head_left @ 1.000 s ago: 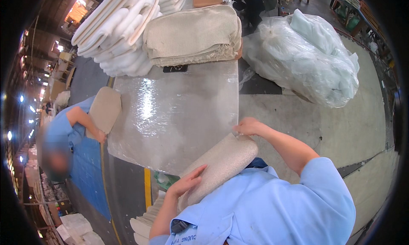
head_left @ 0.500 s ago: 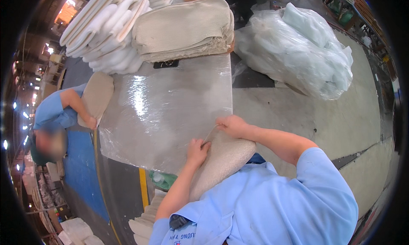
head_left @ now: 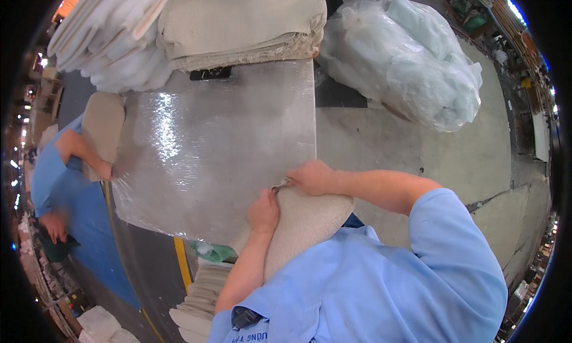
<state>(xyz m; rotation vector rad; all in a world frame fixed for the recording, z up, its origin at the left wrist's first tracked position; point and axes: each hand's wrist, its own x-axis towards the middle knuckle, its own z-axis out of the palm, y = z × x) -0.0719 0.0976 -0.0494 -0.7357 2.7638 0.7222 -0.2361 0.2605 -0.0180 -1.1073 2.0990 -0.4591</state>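
Observation:
A beige woven cushion leans against my body at the near edge of the plastic-covered table. My left hand is closed on the edge of its far end. Beside it, my right hand pinches the same fabric edge, which is bunched up between the two hands. Whether that edge is an open mouth or a seam, I cannot tell. Both hands' fingertips are partly hidden by the fabric and by the hands themselves.
Folded beige fabric pieces and white padding are piled at the table's far side. A large clear plastic bag of pale stuffing lies at right. At left, a co-worker holds another beige cushion. More beige pieces are stacked below my left arm.
My hands have drawn closer together along the cushion's edge, bunching the fabric between them. The view has shifted a little, and the co-worker's other hand now shows near the head.

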